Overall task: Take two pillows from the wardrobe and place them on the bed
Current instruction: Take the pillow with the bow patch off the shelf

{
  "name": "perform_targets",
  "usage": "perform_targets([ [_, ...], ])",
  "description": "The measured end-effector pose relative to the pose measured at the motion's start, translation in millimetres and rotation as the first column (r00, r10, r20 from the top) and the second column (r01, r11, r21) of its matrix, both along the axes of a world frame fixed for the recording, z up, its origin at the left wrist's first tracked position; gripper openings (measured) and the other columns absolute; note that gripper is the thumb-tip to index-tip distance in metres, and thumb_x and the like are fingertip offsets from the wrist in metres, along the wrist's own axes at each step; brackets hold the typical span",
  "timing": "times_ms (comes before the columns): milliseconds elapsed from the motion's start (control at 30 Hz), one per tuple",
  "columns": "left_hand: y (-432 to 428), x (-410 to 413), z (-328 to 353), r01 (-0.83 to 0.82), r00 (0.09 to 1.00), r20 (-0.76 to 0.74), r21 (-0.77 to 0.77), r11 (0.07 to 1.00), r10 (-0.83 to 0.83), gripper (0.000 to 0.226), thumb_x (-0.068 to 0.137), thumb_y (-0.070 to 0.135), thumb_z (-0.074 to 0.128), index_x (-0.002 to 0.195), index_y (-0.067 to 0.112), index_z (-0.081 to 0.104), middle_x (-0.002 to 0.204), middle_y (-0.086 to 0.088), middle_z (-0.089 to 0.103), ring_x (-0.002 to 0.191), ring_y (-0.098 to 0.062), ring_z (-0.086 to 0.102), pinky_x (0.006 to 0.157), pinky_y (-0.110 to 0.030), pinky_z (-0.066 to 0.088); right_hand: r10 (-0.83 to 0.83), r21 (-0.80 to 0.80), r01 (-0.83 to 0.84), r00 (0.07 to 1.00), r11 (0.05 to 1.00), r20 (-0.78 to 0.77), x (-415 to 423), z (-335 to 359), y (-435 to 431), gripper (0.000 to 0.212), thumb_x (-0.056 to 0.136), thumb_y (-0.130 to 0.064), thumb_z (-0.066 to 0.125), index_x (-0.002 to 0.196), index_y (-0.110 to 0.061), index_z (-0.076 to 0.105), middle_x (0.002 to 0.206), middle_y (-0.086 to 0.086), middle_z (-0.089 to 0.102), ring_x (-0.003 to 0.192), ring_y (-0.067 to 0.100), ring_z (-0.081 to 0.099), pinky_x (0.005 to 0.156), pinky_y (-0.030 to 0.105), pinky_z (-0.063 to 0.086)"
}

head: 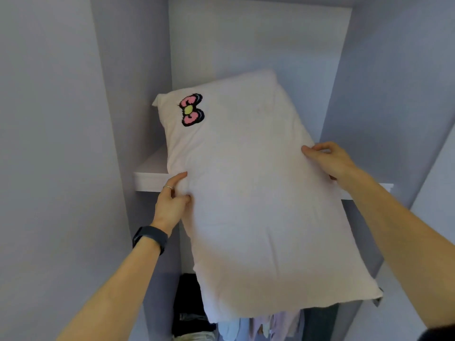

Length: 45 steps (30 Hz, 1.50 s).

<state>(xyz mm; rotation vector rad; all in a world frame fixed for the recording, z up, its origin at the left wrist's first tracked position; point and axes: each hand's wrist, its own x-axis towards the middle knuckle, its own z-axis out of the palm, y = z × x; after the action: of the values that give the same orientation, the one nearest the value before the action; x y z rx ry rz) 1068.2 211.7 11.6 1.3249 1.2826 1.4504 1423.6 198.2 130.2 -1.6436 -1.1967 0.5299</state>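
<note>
Both the left hand (172, 203) and right hand (327, 158) grip the first pillow (258, 193), half off the wardrobe shelf (150, 178); the bed's unseen.

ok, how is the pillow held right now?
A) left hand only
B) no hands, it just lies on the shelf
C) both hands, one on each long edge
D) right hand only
C: the left hand pinches the left edge of the pillow and the right hand grips its right edge, with the far end of the pillow over the wardrobe shelf.
</note>
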Motion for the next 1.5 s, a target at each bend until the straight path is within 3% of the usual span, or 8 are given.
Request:
perform_targets([
  [167, 16, -16, 26, -0.003, 0.983, 0.182, -0.081, 0.997, 0.018, 0.062, 0.085, 0.051, 0.067, 0.135, 0.040, 0.032, 0.124, -0.001, 0.059, 0.113, -0.026, 0.060, 0.100, -0.050, 0.049, 0.066, -0.033, -0.074, 0.977, 0.997, -0.201, 17, -19, -8, 0.063, 0.071, -0.068, 0.073, 0.121, -0.033, 0.058, 0.126, -0.004, 0.062, 0.112, 0.023, 0.060, 0.094, 0.047, 0.050],
  [367, 13, -14, 23, 0.019, 0.994, 0.110, 0.010, 1.000, -0.020, 0.071, 0.082, 0.034, 0.077, 0.141, 0.048, 0.039, 0.139, -0.003, 0.055, 0.125, -0.023, 0.056, 0.106, -0.046, 0.046, 0.221, -0.025, -0.235, 0.943, 0.972, -0.248, 18, -28, -30, 0.059, 0.076, -0.056, 0.076, 0.130, -0.040, 0.057, 0.125, -0.007, 0.066, 0.113, 0.023, 0.063, 0.090, 0.054, 0.055],
  [567, -24, -20, -22, 0.097, 0.994, -0.040, -0.043, 0.994, -0.098, 0.061, 0.080, 0.029, 0.080, 0.114, 0.067, 0.046, 0.125, -0.004, 0.063, 0.111, -0.025, 0.063, 0.094, -0.048, 0.053, 0.203, 0.017, -0.206, 0.940, 0.978, -0.276, 12, -107, -96, 0.038, 0.086, -0.042, 0.070, 0.121, -0.047, 0.057, 0.113, -0.010, 0.069, 0.099, 0.012, 0.069, 0.071, 0.035, 0.061],
  [833, -104, -2, -167, 0.135, 0.981, -0.072, -0.415, 0.900, -0.181, 0.058, 0.084, 0.018, 0.076, 0.117, 0.058, 0.050, 0.119, -0.009, 0.065, 0.104, -0.030, 0.067, 0.090, -0.050, 0.056, 0.047, -0.287, -0.182, 0.906, 0.940, -0.420, 24, -292, -188, 0.040, 0.085, -0.045, 0.065, 0.124, -0.040, 0.060, 0.115, -0.006, 0.071, 0.099, 0.019, 0.071, 0.069, 0.036, 0.061],
  [1033, -166, 28, -227, 0.090, 0.982, -0.055, -0.704, 0.705, -0.180, 0.067, 0.082, 0.020, 0.078, 0.139, 0.033, 0.045, 0.113, 0.000, 0.065, 0.096, -0.020, 0.069, 0.084, -0.042, 0.057, -0.008, -0.550, -0.275, 0.889, 0.789, -0.457, 52, -359, -215, 0.019, 0.088, -0.051, 0.064, 0.106, -0.049, 0.060, 0.110, -0.012, 0.066, 0.100, 0.017, 0.065, 0.077, 0.042, 0.057],
  [1167, -223, 47, -264, 0.022, 0.999, -0.009, -0.788, 0.615, -0.046, 0.067, 0.083, 0.018, 0.078, 0.141, 0.028, 0.048, 0.114, -0.001, 0.069, 0.095, -0.021, 0.072, 0.080, -0.041, 0.059, 0.060, -0.660, -0.357, 0.902, 0.661, -0.428, 76, -375, -217, 0.036, 0.087, -0.058, 0.062, 0.118, -0.048, 0.046, 0.101, -0.016, 0.059, 0.093, 0.011, 0.061, 0.073, 0.036, 0.053],
  [1367, -314, 46, -296, -0.165, 0.984, -0.177, -0.860, 0.483, 0.020, 0.070, 0.080, 0.042, 0.076, 0.142, 0.042, 0.043, 0.135, -0.003, 0.054, 0.113, -0.028, 0.061, 0.089, -0.050, 0.055, 0.292, -0.763, -0.462, 0.885, 0.452, -0.363, 76, -401, -206, 0.033, 0.091, -0.052, 0.061, 0.118, -0.036, 0.051, 0.104, -0.010, 0.060, 0.089, 0.015, 0.064, 0.062, 0.032, 0.052],
  [1500, -388, 17, -313, -0.167, 0.985, -0.151, -0.954, 0.249, 0.082, 0.074, 0.070, 0.050, 0.080, 0.137, 0.042, 0.047, 0.127, 0.004, 0.063, 0.106, -0.026, 0.066, 0.082, -0.047, 0.059, 0.527, -0.846, -0.481, 0.792, 0.227, -0.309, 31, -425, -196, 0.055, 0.092, -0.048, 0.061, 0.138, -0.020, 0.049, 0.115, 0.003, 0.064, 0.092, 0.022, 0.064, 0.067, 0.033, 0.052],
])
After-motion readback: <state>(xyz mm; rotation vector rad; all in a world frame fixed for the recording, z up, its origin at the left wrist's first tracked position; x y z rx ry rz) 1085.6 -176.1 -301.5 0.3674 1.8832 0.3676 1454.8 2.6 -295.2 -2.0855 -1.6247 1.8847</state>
